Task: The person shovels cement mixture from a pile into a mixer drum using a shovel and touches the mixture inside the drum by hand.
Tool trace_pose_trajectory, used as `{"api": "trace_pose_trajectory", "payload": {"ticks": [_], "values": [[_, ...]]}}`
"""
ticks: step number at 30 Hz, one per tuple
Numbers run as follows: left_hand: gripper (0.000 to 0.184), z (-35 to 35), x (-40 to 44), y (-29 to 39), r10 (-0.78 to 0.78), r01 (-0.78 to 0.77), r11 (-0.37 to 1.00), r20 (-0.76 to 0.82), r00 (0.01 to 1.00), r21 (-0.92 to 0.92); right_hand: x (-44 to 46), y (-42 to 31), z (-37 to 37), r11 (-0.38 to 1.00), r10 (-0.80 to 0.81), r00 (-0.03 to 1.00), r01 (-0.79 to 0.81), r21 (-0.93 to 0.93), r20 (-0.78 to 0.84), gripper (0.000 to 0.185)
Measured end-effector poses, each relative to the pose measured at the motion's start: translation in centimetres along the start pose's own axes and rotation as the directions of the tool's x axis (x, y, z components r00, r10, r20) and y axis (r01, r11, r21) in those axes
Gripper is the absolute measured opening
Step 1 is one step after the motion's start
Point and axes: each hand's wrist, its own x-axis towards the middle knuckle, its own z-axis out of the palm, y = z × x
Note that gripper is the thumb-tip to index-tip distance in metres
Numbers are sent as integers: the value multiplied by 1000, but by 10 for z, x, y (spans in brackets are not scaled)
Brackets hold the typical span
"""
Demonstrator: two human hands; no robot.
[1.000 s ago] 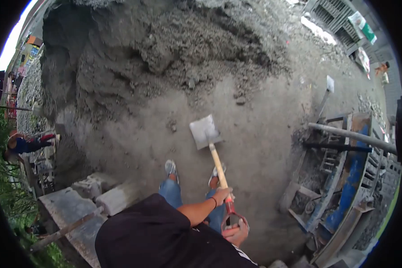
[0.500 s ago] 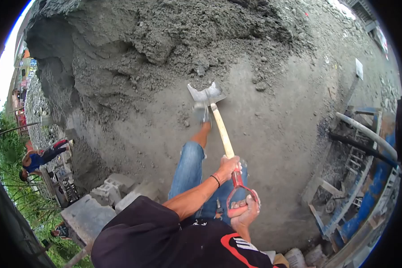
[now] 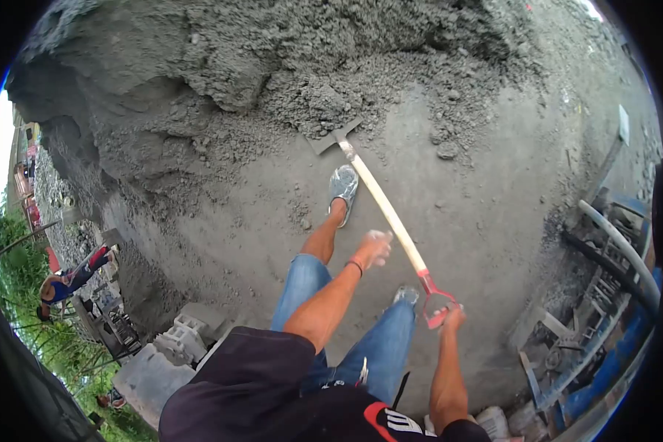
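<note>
A shovel (image 3: 383,202) with a pale wooden shaft and a red D-shaped handle slants across the ground. Its blade (image 3: 318,144) meets the foot of the grey sand pile (image 3: 302,74), and loose sand covers the blade's front edge. My right hand (image 3: 455,317) is closed around the grip of the red handle. Off the shaft, to its left, my left hand (image 3: 373,249) hangs in the air with loosely parted fingers, slightly blurred, holding nothing.
My foot in a grey shoe (image 3: 343,184) stands close behind the blade. Concrete blocks (image 3: 180,339) lie at lower left. A blue metal frame (image 3: 604,361) with pipes stands at right. Another person (image 3: 74,283) bends over at far left.
My left hand has let go of the shaft. My right hand has moved right with the handle, so the shovel slants more. The blade has shifted slightly toward the pile.
</note>
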Motion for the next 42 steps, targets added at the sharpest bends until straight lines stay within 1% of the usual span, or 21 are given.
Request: {"api": "trace_pose_trajectory", "payload": {"ticks": [1,3,5,7,8,11,13,15,16,18,22,25,28,30,31,32,33,34,35,36,42], "values": [[59,-21,29,2,30,-33,988,-24,999,-151,15,1,4,1000,17,1000,-18,-22,-17,6],[61,-51,74,42,-43,12,975,-133,990,-222,33,1,20,989,53,949,-94,-117,-312,10],[58,-76,124,75,-56,-7,954,-202,978,-300,-9,-13,29,994,42,953,-69,-80,-301,10],[45,-93,194,89,57,-139,870,-183,981,-473,-53,-12,36,999,-12,950,-3,-50,-313,10],[29,-99,221,100,8,-119,857,-217,976,-502,-69,-8,35,997,-43,934,18,-74,-355,10],[18,-97,224,102,-90,-63,834,-247,965,-548,-109,-2,47,999,-45,903,43,-13,-428,8],[14,-101,218,92,29,-146,825,-217,976,-545,-122,-12,36,1000,-16,912,10,-18,-411,8],[14,-82,183,106,-104,-71,855,-305,947,-513,-117,-7,14,997,-69,917,52,-53,-392,9],[14,-70,156,84,-121,-51,853,-293,948,-520,-135,-10,-17,997,-72,911,49,-67,-406,9],[15,-59,120,85,-26,-118,808,-235,972,-577,-137,-15,-44,999,-41,942,49,16,-332,9],[15,-9,56,39,18,-205,805,-322,946,-556,-161,-13,-140,998,-50,955,60,26,-292,12],[13,34,-18,-8,36,-232,785,-331,943,-575,-201,-14,-235,994,-92,953,104,26,-289,15],[17,76,-84,-55,18,-163,813,-256,966,-559,-253,-28,-316,998,-65,944,61,-24,-324,4],[15,106,-132,-75,-21,-107,782,-199,980,-614,-316,-64,-341,997,61,973,-51,51,-221,9],[14,119,-151,-90,-49,-66,740,-152,987,-669,-319,-63,-376,998,47,974,-40,38,-220,9],[17,128,-162,-109,-18,-79,739,-136,991,-669,-317,-58,-418,959,234,972,-229,167,-9,13],[18,137,-176,-123,-28,-54,723,-107,994,-688,-312,-50,-463,873,402,893,-441,210,203,18],[19,144,-192,-133,-33,-30,707,-75,997,-707,-336,-68,-472,932,344,935,-351,91,83,18],[19,150,-208,-144,-27,-29,694,-66,997,-720,-357,-78,-471,981,178,974,-187,-54,-138,18],[19,151,-225,-151,-31,-5,664,-34,999,-748,-376,-87,-465,985,79,970,-111,-131,-230,18],[18,84,-270,-204,-23,10,500,-2,1000,-866,-442,-81,-432,948,-212,950,143,-285,-228,20]]}}
